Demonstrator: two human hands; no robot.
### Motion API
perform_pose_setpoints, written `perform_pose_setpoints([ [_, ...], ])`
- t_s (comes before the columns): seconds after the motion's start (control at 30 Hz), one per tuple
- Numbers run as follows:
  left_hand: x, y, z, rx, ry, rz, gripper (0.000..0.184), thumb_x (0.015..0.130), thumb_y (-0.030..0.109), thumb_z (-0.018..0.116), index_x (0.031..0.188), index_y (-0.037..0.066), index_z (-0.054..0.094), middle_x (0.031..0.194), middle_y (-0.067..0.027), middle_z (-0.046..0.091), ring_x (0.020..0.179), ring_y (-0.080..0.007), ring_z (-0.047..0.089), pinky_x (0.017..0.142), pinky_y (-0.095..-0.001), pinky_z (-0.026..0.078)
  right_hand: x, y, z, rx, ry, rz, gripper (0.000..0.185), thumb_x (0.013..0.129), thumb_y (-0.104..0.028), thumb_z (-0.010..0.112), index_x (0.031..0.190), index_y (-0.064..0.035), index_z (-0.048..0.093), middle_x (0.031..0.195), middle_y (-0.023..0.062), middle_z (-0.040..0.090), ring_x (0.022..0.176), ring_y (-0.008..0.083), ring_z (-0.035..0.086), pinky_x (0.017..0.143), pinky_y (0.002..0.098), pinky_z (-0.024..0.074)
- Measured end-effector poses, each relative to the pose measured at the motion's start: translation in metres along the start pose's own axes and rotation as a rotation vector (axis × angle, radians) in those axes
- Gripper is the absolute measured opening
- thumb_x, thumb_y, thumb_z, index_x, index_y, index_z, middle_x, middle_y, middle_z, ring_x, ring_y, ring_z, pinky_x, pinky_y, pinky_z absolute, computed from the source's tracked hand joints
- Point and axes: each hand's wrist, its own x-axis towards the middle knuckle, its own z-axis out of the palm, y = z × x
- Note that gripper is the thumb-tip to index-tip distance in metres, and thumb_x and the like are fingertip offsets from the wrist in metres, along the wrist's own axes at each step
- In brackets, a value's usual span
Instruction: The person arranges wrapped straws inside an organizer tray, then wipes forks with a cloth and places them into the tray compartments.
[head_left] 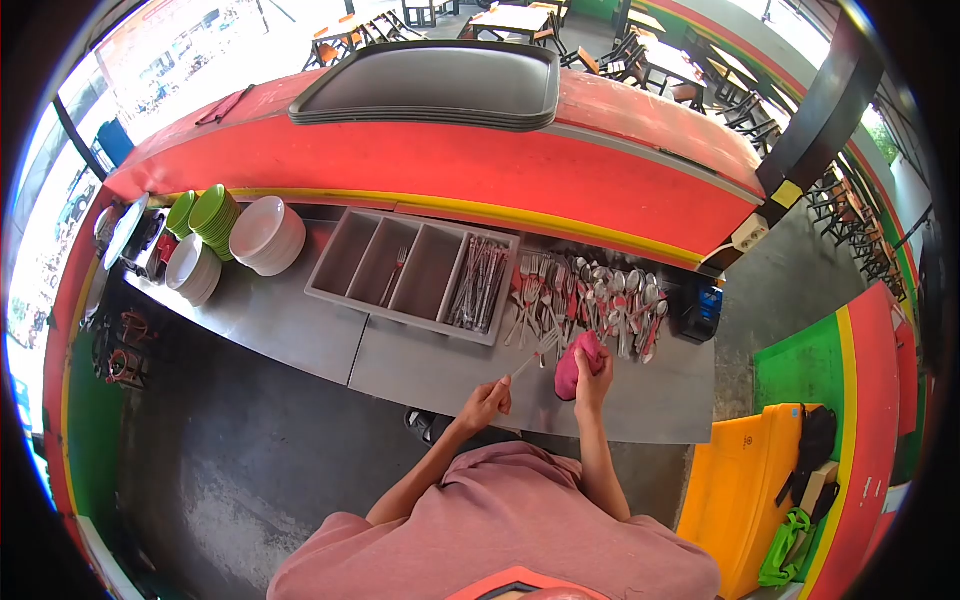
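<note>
My left hand (486,403) is closed round the handle of a fork (537,354), whose tines point up and to the right. A pink cloth (577,368) is bunched in my right hand (594,378), beside the fork head; the two look apart. Just beyond my hands, a pile of loose forks and spoons (625,295) lies on the metal counter (430,368). To the left of the pile stands a grey cutlery tray (395,318) with several compartments. One holds a single fork (395,272), and the rightmost holds a bundle of wrapped cutlery (482,283).
Stacked white bowls (268,237) and green bowls (213,215) stand at the counter's left. A black and blue device (698,312) sits at its right end. Behind rises a red ledge (420,160) bearing dark serving trays (430,85). A yellow-orange box (740,490) stands at the lower right.
</note>
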Motion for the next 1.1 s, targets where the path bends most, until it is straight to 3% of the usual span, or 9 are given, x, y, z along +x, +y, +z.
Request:
perform_pose_setpoints([
  [0.1,0.001,0.008,-0.001,0.015,-0.001,-0.005,0.052,0.106,0.043,0.035,0.076,0.005,0.051,0.067,-0.0019,0.051,0.066,-0.0122,0.051,0.067,-0.0273,0.044,-0.001,-0.011,0.004,0.055,0.006,0.024,0.031,0.083,-0.017,0.077,0.103,-0.0045,0.058,0.101,0.0007,0.056,0.093,0.0116,0.052,0.087,0.0271,0.0421],
  [0.2,0.004,0.003,-0.001,-0.064,-0.028,-0.014,0.049,0.107,0.043,0.033,0.084,0.005,0.054,0.071,-0.0017,0.055,0.069,-0.0114,0.054,0.068,-0.0263,0.045,0.004,-0.002,0.001,-0.026,0.006,-0.029,0.039,0.083,-0.02,0.077,0.112,-0.0038,0.058,0.104,0.0027,0.06,0.094,0.0125,0.056,0.085,0.0269,0.0444],
  [0.57,0.016,-0.004,0.0,-0.061,-0.069,-0.04,0.04,0.107,0.04,0.034,0.098,0.007,0.054,0.083,-0.0018,0.057,0.077,-0.0114,0.056,0.072,-0.0278,0.047,0.013,0.001,-0.002,-0.032,-0.076,-0.016,0.038,0.083,-0.02,0.077,0.11,-0.0045,0.056,0.101,0.002,0.059,0.092,0.0113,0.055,0.083,0.0261,0.0444],
  [0.7,0.02,-0.002,0.002,-0.042,-0.097,-0.019,0.038,0.107,0.037,0.035,0.098,0.005,0.053,0.082,-0.0023,0.055,0.074,-0.0121,0.054,0.07,-0.0281,0.046,0.003,-0.021,0.018,-0.022,-0.281,-0.119,0.038,0.081,-0.02,0.079,0.108,-0.0045,0.058,0.1,0.0034,0.06,0.092,0.0122,0.056,0.084,0.0281,0.0453],
  [0.8,0.026,-0.005,0.004,-0.06,-0.133,0.026,0.036,0.107,0.034,0.035,0.095,0.003,0.05,0.078,-0.0025,0.05,0.071,-0.0128,0.05,0.068,-0.0288,0.046,-0.004,-0.042,0.038,-0.183,-0.582,-0.136,0.037,0.078,-0.021,0.08,0.105,-0.0035,0.06,0.1,0.0068,0.062,0.093,0.0156,0.058,0.085,0.0309,0.0463],
  [0.9,0.024,0.004,0.003,-0.096,-0.131,0.05,0.036,0.108,0.031,0.034,0.091,0.002,0.048,0.074,-0.0027,0.045,0.067,-0.0134,0.046,0.065,-0.0295,0.045,-0.006,-0.029,0.061,-0.281,-0.694,-0.342,0.037,0.077,-0.022,0.08,0.102,-0.0023,0.061,0.101,0.0104,0.062,0.094,0.0195,0.06,0.085,0.0334,0.0472],
  [1.1,0.018,0.008,-0.034,-0.094,-0.161,-0.009,0.034,0.107,0.029,0.035,0.087,0.004,0.046,0.074,-0.0022,0.044,0.068,-0.0135,0.044,0.066,-0.0299,0.045,0.003,-0.005,0.085,-0.36,-0.605,-0.334,0.039,0.078,-0.024,0.08,0.103,-0.0015,0.06,0.101,0.0119,0.063,0.094,0.0229,0.062,0.085,0.035,0.0477],
])
